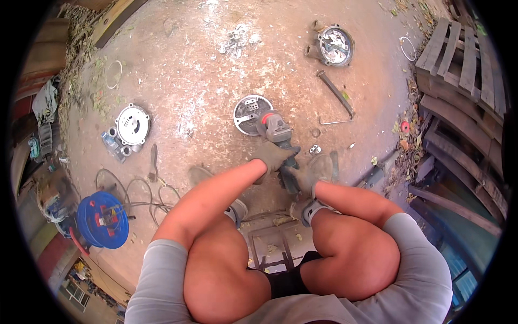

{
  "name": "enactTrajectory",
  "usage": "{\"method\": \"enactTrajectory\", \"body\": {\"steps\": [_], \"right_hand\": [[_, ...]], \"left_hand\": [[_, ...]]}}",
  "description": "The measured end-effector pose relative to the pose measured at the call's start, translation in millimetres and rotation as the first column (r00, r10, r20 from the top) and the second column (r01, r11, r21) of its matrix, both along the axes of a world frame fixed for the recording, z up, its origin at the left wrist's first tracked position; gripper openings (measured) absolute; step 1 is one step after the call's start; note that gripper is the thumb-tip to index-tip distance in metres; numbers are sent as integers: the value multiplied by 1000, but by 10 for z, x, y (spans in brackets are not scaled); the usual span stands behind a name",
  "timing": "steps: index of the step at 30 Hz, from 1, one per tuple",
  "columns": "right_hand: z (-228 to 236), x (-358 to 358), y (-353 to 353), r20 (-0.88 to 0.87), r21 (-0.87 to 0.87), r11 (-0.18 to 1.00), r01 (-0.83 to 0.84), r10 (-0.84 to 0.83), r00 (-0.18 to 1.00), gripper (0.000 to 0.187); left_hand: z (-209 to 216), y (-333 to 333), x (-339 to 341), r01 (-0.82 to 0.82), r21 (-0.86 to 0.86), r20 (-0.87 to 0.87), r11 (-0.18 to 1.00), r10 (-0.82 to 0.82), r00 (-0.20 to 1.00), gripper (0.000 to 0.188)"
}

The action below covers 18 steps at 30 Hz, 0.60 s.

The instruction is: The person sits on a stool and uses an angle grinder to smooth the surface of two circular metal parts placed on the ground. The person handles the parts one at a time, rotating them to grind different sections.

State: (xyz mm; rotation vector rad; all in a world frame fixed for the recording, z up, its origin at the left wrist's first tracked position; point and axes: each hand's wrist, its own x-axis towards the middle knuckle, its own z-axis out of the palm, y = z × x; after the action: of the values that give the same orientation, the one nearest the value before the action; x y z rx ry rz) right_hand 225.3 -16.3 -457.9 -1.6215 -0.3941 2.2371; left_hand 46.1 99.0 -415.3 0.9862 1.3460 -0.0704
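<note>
Both my hands wear grey-brown work gloves and grip one angle grinder (278, 129). My left hand (271, 155) is closed around the body just behind its head. Nearer to me, my right hand (301, 178) wraps the rear part of the body. The grinder's head points away from me and overlaps the right edge of a round metal casting (248, 125) lying on the ground. Whether the disc touches the casting I cannot tell. A small metal piece (315, 149) lies right of the grinder, near my right shoe (321, 166).
At far right sits a round housing (348, 51) with metal scraps inside. A hammer (335, 93) and a bent rod (335, 121) lie nearer. Left are another casting (133, 115), a blue cable reel (89, 227) and loose cable (141, 203). Wooden pallets (453, 97) line the right.
</note>
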Motion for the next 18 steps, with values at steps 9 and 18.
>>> {"method": "enactTrajectory", "body": {"steps": [9,18], "right_hand": [[-86,-140,166,-58,19,996,-81,82,995,35],[-135,-540,264,20,54,963,-265,265,964,40]], "left_hand": [[-121,-22,-231,-89,-36,-16,995,88,996,63],[-308,-292,-692,-236,-5,-41,972,236,971,68]]}}
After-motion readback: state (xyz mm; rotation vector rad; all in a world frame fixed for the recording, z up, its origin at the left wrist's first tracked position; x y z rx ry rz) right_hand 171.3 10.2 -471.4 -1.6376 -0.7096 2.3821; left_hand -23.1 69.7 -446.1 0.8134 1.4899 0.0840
